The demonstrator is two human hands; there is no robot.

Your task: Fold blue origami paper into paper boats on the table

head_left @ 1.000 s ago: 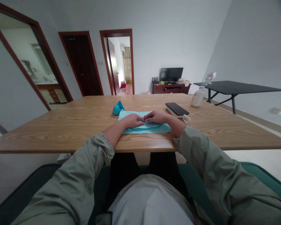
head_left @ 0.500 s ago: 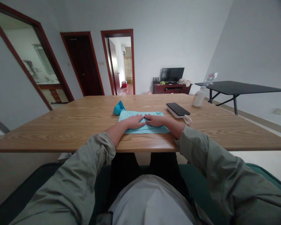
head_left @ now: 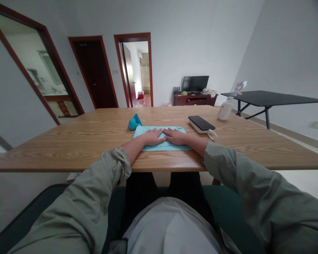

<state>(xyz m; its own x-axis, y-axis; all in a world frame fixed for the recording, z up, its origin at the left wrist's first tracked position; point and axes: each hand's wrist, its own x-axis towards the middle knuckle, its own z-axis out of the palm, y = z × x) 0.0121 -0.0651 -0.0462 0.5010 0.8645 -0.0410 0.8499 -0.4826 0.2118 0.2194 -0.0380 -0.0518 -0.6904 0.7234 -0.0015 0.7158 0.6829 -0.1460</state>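
Note:
A light blue sheet of paper point(head_left: 145, 131) lies folded flat on the wooden table point(head_left: 95, 137) in front of me. My left hand point(head_left: 152, 137) rests flat on its middle with the fingers stretched out. My right hand point(head_left: 176, 137) lies flat beside it, fingertips nearly meeting the left ones. Both palms press the paper down. A small folded piece of darker blue paper point(head_left: 134, 122) stands just beyond the sheet's far left corner.
A black phone point(head_left: 201, 122) lies on a white box with a cord to the right of the sheet. Farther right stands a white bottle point(head_left: 225, 108). A black table point(head_left: 270, 97) stands by the right wall. Doorways and a television stand are at the back.
My fingers were pinched on a raised fold of the sheet a second ago. They have since spread out flat, and the paper now lies pressed down under both hands.

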